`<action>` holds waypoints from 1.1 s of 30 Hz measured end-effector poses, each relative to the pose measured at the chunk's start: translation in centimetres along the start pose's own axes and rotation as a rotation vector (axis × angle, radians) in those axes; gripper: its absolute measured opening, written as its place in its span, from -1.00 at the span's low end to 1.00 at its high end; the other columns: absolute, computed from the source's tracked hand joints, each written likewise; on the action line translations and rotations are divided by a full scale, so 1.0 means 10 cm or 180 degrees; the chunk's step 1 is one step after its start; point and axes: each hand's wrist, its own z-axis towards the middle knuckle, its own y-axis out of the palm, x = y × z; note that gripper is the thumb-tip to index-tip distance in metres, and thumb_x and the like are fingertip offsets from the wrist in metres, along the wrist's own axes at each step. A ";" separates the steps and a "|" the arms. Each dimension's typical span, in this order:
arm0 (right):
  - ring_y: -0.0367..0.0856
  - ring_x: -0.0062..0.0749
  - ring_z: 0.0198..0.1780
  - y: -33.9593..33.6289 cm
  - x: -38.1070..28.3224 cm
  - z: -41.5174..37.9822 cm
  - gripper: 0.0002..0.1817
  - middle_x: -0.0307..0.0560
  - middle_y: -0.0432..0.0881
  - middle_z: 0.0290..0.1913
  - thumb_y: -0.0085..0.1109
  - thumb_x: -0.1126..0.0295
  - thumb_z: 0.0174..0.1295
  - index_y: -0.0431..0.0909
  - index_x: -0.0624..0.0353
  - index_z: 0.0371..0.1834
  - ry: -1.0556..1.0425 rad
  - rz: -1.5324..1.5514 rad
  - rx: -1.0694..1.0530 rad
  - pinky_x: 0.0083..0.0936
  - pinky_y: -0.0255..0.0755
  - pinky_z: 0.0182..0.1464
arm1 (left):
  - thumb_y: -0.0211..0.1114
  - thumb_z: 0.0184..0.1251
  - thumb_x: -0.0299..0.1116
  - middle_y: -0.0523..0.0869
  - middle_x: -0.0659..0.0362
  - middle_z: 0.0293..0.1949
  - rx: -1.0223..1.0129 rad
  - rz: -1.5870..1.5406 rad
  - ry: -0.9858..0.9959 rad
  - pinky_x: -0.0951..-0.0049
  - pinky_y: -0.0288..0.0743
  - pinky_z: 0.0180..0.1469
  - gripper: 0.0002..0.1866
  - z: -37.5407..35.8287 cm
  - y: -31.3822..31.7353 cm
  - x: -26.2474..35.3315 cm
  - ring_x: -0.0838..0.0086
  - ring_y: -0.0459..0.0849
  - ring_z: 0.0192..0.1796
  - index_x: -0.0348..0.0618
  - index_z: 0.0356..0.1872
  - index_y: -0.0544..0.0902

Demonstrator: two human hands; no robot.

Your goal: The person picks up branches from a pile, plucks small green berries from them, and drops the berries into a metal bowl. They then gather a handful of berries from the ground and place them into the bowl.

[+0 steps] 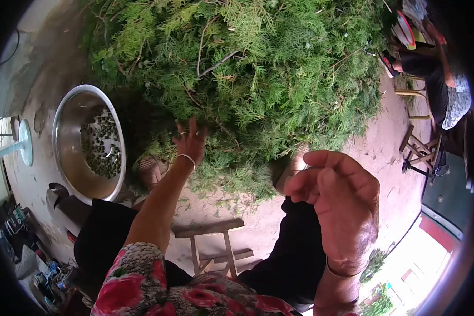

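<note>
My left hand [191, 145], with a ring and a bracelet, reaches to the near edge of a large heap of green conifer branches [231, 100]. Its fingers are spread against the shaded foliage, and the fingertips are partly lost among the sprigs. Raised close to the camera on the right, my right hand [339, 205] has its fingers curled toward the thumb. Whatever may be in that pinch is too small or hidden to make out. Left of the heap stands a wide metal basin [71, 168], holding many small green, roundish cones or seeds [102, 142] at its bottom.
A wooden stool [210, 230] stands between my legs. Another person [447, 89] sits at the far right beside a folding wooden stool [421, 152]. A pale blue round-based stand [25, 142] is on the left, above assorted clutter [42, 279]. Loose sprigs lie on the floor.
</note>
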 end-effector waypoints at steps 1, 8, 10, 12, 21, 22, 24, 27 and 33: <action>0.63 -0.39 -0.26 -0.01 0.00 0.01 -0.68 0.08 0.67 -0.31 0.12 0.42 0.27 0.46 0.49 -0.04 0.0001 -0.0004 0.0018 -0.53 0.48 -0.11 | 0.09 0.20 -0.54 0.13 -0.20 0.36 -0.0465 -0.0135 -0.0325 -0.30 0.35 0.07 -0.52 0.06 0.01 -0.01 -0.33 0.13 0.34 -0.05 0.19 0.42; 0.63 -0.40 -0.26 -0.10 0.01 0.00 -0.68 0.07 0.67 -0.31 0.11 0.42 0.27 0.46 0.49 -0.04 0.0029 0.0008 0.0022 -0.53 0.48 -0.12 | 0.19 -0.09 -0.60 0.60 -0.06 -0.22 -0.0114 -0.0855 0.0113 0.04 0.53 -0.18 -0.79 -0.37 0.91 -0.10 0.01 0.60 -0.16 -0.19 -0.35 0.61; 0.63 -0.41 -0.26 -0.11 0.01 0.00 -0.69 0.07 0.67 -0.31 0.10 0.43 0.27 0.46 0.49 -0.04 -0.0005 0.0008 -0.0027 -0.53 0.48 -0.12 | 0.21 -0.12 -0.59 0.60 -0.09 -0.27 0.0199 -0.1356 0.0136 0.08 0.51 -0.20 -0.80 -0.68 0.84 -0.05 -0.02 0.60 -0.23 -0.20 -0.37 0.61; 0.62 -0.44 -0.28 -0.10 0.02 -0.01 -0.71 0.05 0.67 -0.32 0.08 0.44 0.27 0.47 0.49 -0.06 -0.0067 -0.0068 -0.0052 -0.55 0.47 -0.15 | 0.23 -0.16 -0.58 0.59 -0.11 -0.31 0.0508 -0.1858 0.0165 0.12 0.50 -0.22 -0.80 -0.81 0.73 -0.04 -0.04 0.60 -0.31 -0.22 -0.39 0.60; 0.62 -0.52 -0.33 -0.04 0.19 0.08 -0.78 -0.05 0.66 -0.38 0.04 0.43 0.30 0.53 0.39 -0.14 -0.0571 -0.0895 -0.0524 -0.63 0.46 -0.28 | 0.32 -0.05 -0.63 0.68 0.03 -0.44 0.0414 -0.3887 -0.0392 0.35 0.47 -0.32 -0.84 -0.53 -1.00 -0.26 0.31 0.66 -0.38 -0.30 -0.37 0.60; 0.59 -0.51 -0.37 -0.03 0.26 0.12 -0.78 -0.05 0.66 -0.41 0.07 0.42 0.25 0.55 0.39 -0.18 -0.0753 -0.1077 -0.0495 -0.61 0.46 -0.28 | 0.32 0.00 -0.63 0.69 0.07 -0.41 0.0275 -0.5051 -0.0444 0.40 0.48 -0.32 -0.87 -0.55 -1.31 -0.27 0.40 0.66 -0.36 -0.30 -0.37 0.62; 0.65 -0.24 -0.33 0.01 0.31 0.16 -0.76 0.07 0.65 -0.40 0.13 0.45 0.15 0.55 0.33 -0.14 -0.1279 -0.1921 -0.0424 -0.44 0.51 -0.21 | 0.27 0.09 -0.67 0.71 0.07 -0.34 0.0159 -0.6534 -0.0399 0.40 0.51 -0.30 -0.88 -0.64 -1.89 -0.22 0.44 0.67 -0.31 -0.30 -0.33 0.64; 0.65 0.00 -0.17 0.13 0.35 0.12 -0.65 0.21 0.63 -0.27 0.14 0.49 0.11 0.48 0.32 0.00 -0.2071 -0.2740 -0.0630 -0.30 0.53 -0.11 | 0.19 0.13 -0.70 0.69 0.04 -0.23 -0.0569 -0.7046 -0.0311 0.32 0.52 -0.27 -0.74 -0.86 -2.56 -0.20 0.22 0.68 -0.16 -0.21 -0.15 0.61; 0.66 -0.05 -0.13 0.32 0.30 0.16 -0.51 0.17 0.64 -0.15 0.22 0.59 -0.04 0.45 0.23 0.06 -0.3311 -0.3001 -0.0795 -0.33 0.54 -0.05 | 0.18 0.27 -0.47 0.60 -0.10 -0.05 -0.1277 -0.7618 0.0946 0.30 0.56 -0.27 -0.73 -0.99 -2.90 -0.05 0.09 0.64 -0.06 -0.20 0.00 0.55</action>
